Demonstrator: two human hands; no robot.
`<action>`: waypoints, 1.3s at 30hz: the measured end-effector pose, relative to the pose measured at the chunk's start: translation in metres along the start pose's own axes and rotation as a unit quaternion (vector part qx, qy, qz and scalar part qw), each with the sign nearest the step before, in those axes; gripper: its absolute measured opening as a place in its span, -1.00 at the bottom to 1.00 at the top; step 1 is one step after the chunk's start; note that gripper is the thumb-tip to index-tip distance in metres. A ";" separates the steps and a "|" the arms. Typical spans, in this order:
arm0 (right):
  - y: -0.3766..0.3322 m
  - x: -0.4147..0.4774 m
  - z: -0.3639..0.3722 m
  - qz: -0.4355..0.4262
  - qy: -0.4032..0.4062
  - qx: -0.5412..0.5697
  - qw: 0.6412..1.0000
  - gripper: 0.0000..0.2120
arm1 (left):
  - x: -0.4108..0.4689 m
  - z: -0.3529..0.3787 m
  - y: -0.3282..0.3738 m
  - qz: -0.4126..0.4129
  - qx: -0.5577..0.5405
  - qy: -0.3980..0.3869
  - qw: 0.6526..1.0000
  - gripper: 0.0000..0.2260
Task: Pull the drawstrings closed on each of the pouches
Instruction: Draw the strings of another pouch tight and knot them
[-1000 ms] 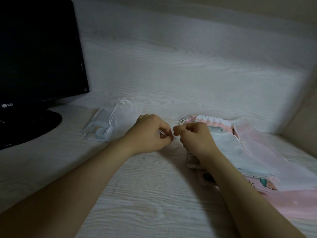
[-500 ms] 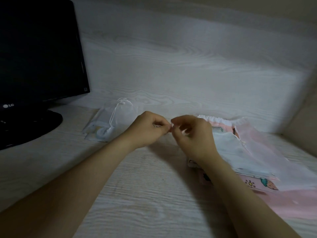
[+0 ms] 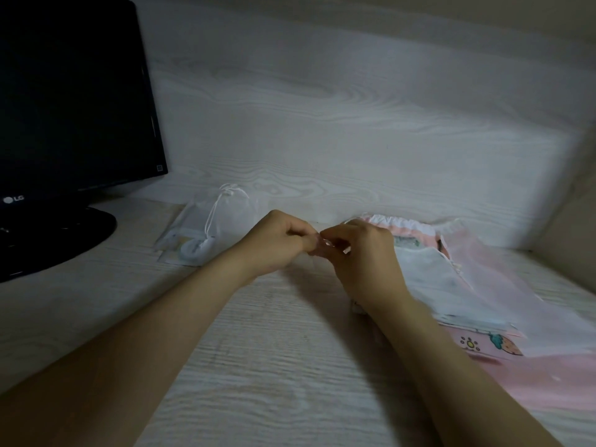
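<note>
Right of the black flat-screen monitor [image 3: 74, 91], left hand [image 3: 277, 243] and right hand [image 3: 367, 262] meet, both pinching a thin pale drawstring [image 3: 326, 250]; pink-and-white fabric pouches [image 3: 429, 275] lie farther right.

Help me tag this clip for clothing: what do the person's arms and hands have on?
Nothing: left hand and right hand are ungloved, no ring, watch or bracelet visible; left forearm and right forearm are bare, no sleeve in frame.

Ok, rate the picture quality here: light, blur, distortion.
Head view: dim, brightest on the back panel, the near desk in shade. Head view: left hand and right hand slightly blurred, the drawstring pinched between them barely legible. Head view: wide-angle stretch at the edges; monitor reads near black.
</note>
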State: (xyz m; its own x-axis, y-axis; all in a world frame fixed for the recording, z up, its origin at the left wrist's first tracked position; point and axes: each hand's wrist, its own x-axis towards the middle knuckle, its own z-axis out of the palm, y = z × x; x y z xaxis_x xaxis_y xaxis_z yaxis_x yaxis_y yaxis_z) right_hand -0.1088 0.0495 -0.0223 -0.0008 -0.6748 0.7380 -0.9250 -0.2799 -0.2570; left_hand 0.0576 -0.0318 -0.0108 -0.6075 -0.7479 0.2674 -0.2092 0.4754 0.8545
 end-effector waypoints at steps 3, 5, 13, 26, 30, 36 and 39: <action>0.001 0.000 0.001 -0.017 -0.019 -0.021 0.999 -0.92 | 0.000 0.000 0.001 -0.001 0.019 0.000 1.000 -0.83; 0.002 0.000 0.001 -0.024 -0.019 -0.037 0.999 -0.88 | -0.001 0.000 0.002 -0.006 0.022 0.000 1.000 -0.81; 0.003 0.000 0.002 -0.032 -0.071 -0.126 0.989 -0.78 | -0.002 0.012 0.007 -0.051 0.038 0.006 0.998 -0.63; -0.004 -0.003 -0.009 0.100 -0.054 0.089 0.990 -0.85 | -0.005 0.010 0.003 0.089 0.132 0.078 0.984 -0.82; 0.000 -0.001 -0.011 0.162 -0.059 0.141 0.975 -0.86 | -0.003 0.009 0.003 0.106 0.105 0.094 0.984 -0.81; -0.005 0.000 -0.010 0.211 -0.076 0.263 0.938 -0.84 | 0.001 0.006 -0.004 0.095 0.053 0.108 0.988 -0.79; -0.006 0.001 -0.006 0.277 -0.085 0.348 0.892 -0.86 | 0.002 0.004 -0.010 0.097 0.024 0.094 0.991 -0.77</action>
State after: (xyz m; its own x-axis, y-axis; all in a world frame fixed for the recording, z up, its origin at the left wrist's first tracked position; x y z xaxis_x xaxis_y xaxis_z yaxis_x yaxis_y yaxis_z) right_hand -0.1054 0.0549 -0.0165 -0.2722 -0.9186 0.2864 -0.3411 -0.1862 -0.9214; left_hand 0.0554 -0.0357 -0.0209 -0.4877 -0.7115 0.5060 -0.1414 0.6363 0.7584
